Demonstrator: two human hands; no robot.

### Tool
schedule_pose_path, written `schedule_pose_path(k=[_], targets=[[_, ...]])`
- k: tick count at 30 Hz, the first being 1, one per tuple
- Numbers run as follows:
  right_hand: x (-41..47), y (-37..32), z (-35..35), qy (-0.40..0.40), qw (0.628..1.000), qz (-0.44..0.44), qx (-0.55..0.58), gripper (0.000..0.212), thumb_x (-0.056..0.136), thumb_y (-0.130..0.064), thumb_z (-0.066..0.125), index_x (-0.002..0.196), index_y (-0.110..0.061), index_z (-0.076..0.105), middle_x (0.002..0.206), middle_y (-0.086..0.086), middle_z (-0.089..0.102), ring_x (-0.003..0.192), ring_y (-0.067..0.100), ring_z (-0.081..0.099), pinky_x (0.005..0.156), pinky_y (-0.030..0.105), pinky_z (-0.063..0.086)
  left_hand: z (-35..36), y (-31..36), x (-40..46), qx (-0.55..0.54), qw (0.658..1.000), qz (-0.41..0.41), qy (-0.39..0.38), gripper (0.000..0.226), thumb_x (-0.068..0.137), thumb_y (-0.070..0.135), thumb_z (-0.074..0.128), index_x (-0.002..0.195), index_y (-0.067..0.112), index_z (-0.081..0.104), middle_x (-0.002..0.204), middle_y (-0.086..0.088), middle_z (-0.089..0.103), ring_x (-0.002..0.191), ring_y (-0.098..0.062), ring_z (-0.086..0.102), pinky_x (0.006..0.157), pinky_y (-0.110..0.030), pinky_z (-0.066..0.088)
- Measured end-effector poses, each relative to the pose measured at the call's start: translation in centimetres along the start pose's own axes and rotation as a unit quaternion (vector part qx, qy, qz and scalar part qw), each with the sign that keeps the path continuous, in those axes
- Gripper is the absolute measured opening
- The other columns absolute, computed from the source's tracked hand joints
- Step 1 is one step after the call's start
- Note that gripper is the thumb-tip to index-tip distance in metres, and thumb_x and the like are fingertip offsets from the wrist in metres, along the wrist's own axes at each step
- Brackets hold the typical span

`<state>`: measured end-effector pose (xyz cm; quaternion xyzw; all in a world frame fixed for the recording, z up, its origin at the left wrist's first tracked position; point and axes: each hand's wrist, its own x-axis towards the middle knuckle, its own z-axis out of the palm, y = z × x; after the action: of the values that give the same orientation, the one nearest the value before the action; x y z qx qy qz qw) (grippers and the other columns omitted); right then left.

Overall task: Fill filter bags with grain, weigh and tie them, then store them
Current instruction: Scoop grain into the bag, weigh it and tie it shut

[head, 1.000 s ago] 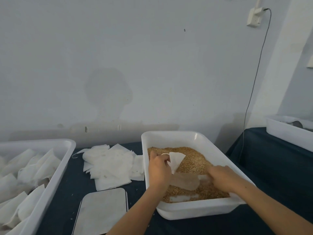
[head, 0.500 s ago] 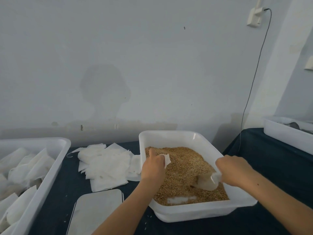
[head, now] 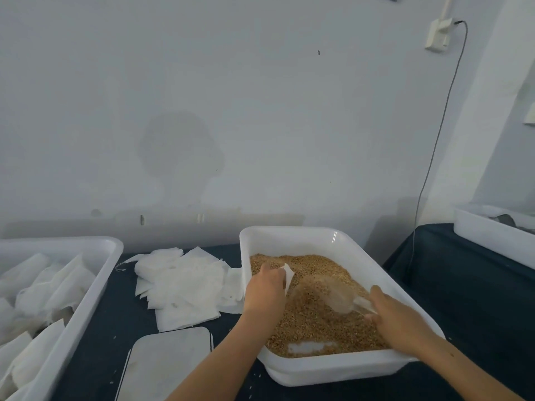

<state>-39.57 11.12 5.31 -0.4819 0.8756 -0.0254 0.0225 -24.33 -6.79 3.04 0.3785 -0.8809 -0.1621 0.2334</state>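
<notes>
Dark cloth (head: 95,342) under white wall; left fingers (head: 265,287) pinch bag (head: 289,274), right (head: 396,322) grip scoop (head: 327,293).

Dark cloth-covered tabletop (head: 95,342): open strip runs front to back between the long white plastic tub of filled bags (head: 86,290) at left and the flat grey scale plate (head: 168,363). Behind the plate, a loose heap of white filter bags (head: 185,285) blocks that lane. White rectangular plastic tub of brown grain (head: 289,238) fills centre-right; its raised walls bar any low sideways approach. Both hands, left hand (head: 265,293) and right hand (head: 399,325), occupy the tub's near half with a clear plastic scoop (head: 330,293) between them. Far half of the grain lies open from above. Bare cloth right of the tub.
</notes>
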Motion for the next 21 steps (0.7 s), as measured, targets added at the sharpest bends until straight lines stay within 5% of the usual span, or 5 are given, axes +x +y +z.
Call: schedule_pose_path(k=[5,10,16,21], targets=[[-1.0,0.4,-1.4,0.07,0.996,-0.006,0.058,0.017,0.1,-0.032,0.037,0.092,-0.024,0.025,0.077,-0.008,0.044,0.058,0.005,0.041,0.049,0.017,0.035,0.0,0.0,0.2,-0.018,0.999,0.035,-0.012,0.027,0.091,-0.004,0.042,0.104,0.011,0.06,0.105,-0.006,0.056,0.081,-0.016,0.047,0.072,-0.024,0.044],[-2.5,1.5,-4.7,0.068,0.99,-0.038,0.117,0.013,0.097,-0.027,0.046,0.089,-0.025,0.036,0.083,0.0,0.055,0.074,0.016,0.058,0.066,0.028,0.049,-0.1,0.5,0.1,-0.06,0.996,0.069,-0.019,0.034,0.094,0.006,0.045,0.125,0.007,0.031,0.078,-0.005,0.052,0.064,-0.016,0.047,0.057,-0.028,0.039],[-3.5,1.2,-6.9,0.013,0.995,-0.069,0.064,0.017,0.094,-0.033,0.051,0.083,-0.033,0.039,0.086,-0.007,0.058,0.079,0.007,0.06,0.069,0.023,0.049,-0.4,0.5,0.0,-0.101,0.993,0.061,-0.015,0.012,0.087,0.014,0.06,0.081,0.02,0.052,0.079,0.005,0.058,0.075,-0.011,0.054,0.068,-0.021,0.046],[-3.6,0.2,-8.1,0.011,0.997,-0.071,-0.015,0.02,0.094,-0.034,0.051,0.08,-0.033,0.037,0.083,-0.006,0.057,0.076,0.01,0.058,0.066,0.024,0.046,-0.4,0.4,-0.1,-0.124,0.991,0.058,-0.012,0.011,0.087,0.01,0.057,0.079,0.018,0.06,0.076,0.007,0.059,0.073,-0.008,0.055,0.066,-0.017,0.044]])
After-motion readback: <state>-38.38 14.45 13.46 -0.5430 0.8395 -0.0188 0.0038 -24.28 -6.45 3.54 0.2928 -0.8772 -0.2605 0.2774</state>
